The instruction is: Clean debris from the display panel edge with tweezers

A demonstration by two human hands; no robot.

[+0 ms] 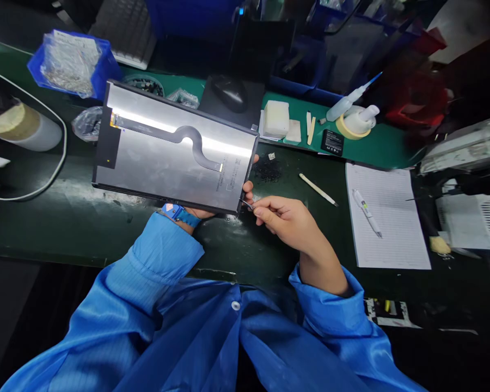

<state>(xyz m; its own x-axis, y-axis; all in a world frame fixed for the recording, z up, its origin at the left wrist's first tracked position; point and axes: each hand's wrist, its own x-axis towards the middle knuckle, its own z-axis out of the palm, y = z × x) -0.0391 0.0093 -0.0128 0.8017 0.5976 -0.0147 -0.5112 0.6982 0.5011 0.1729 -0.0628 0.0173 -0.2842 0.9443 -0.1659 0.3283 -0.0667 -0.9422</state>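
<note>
A tablet-sized LCD screen (155,158) is tilted above the bench, its silvery back facing me. A dark, curved flex cable (188,141) runs across that back. My left hand (203,213) supports the screen from beneath, with fingertips showing past its right edge; most of the palm is hidden. A blue wrist strap (182,215) is around my left wrist. My right hand (283,218) is closed in a pinch on a thin metal tool (247,204), whose tip meets the screen's lower right corner. Whether the tool is tweezers or a pick is unclear.
Dark crumbs (267,167) and a white stick tool (318,189) lie right of the screen. A pen (366,213) rests on lined paper (392,239). Behind are a mouse (230,92), a white block (275,118), a dropper bottle (347,104) and a blue bin (106,62).
</note>
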